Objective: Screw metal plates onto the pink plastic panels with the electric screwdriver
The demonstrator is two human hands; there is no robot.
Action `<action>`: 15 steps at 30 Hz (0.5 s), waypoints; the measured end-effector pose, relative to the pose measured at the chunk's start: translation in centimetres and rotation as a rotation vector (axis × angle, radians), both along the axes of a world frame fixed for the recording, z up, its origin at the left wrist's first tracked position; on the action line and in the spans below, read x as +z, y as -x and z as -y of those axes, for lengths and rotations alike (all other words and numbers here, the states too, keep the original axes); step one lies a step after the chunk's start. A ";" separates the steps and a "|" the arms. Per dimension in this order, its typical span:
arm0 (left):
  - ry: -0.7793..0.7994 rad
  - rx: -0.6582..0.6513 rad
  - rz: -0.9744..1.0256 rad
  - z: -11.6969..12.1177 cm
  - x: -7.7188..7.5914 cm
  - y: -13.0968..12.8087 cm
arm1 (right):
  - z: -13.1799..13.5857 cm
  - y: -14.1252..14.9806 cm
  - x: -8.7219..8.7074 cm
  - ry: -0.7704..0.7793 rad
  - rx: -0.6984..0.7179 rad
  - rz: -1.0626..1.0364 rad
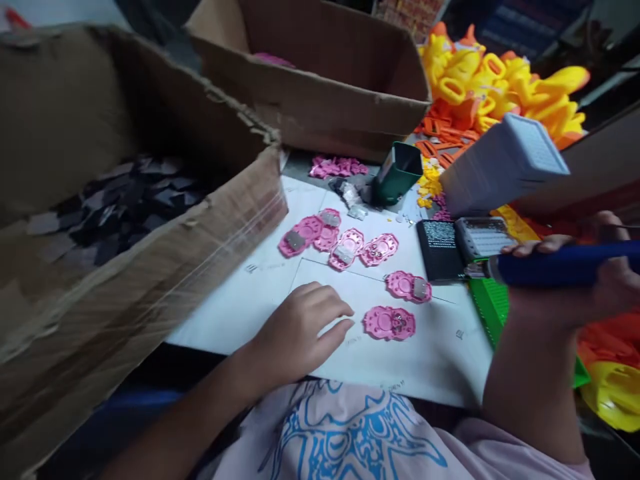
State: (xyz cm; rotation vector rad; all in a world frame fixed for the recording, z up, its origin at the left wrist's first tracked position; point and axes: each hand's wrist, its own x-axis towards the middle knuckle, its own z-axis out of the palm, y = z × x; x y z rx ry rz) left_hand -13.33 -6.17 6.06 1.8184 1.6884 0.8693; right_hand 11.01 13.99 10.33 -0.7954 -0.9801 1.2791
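Observation:
My left hand [300,330] rests on the white sheet [430,360] with its fingers loosely curled, holding nothing, just left of a pink plastic piece [389,323]. Another pink piece with a small grey part on it [409,287] lies a little farther back. Several more pink pieces [340,241] lie in a row beyond. My right hand [580,273] is wrapped round a blue-handled tool [560,265], held level, its metal tip pointing left toward a grey block [483,237].
A big torn cardboard box [150,267] of dark flat chips fills the left. Another cardboard box [320,73] stands behind. A green cup [397,173], a black pad [440,248], a white tilted block [505,163], a green tray [493,303] and yellow-orange plastic toys [490,80] crowd the right.

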 end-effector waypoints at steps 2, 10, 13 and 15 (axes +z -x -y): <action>0.026 -0.132 -0.208 -3.3 -0.6 -0.9 | -0.6 -0.5 -0.3 -0.156 0.040 0.065; -0.011 -0.004 -0.637 -10.8 -4.0 -2.2 | -5.4 0.0 -0.1 -0.254 0.088 0.047; -0.005 0.011 -0.662 -11.5 -3.8 -2.0 | -7.3 0.4 0.2 -0.222 0.017 -0.030; 0.000 0.009 -0.653 -12.0 -3.2 -1.5 | -8.1 0.6 0.2 -0.205 0.027 -0.064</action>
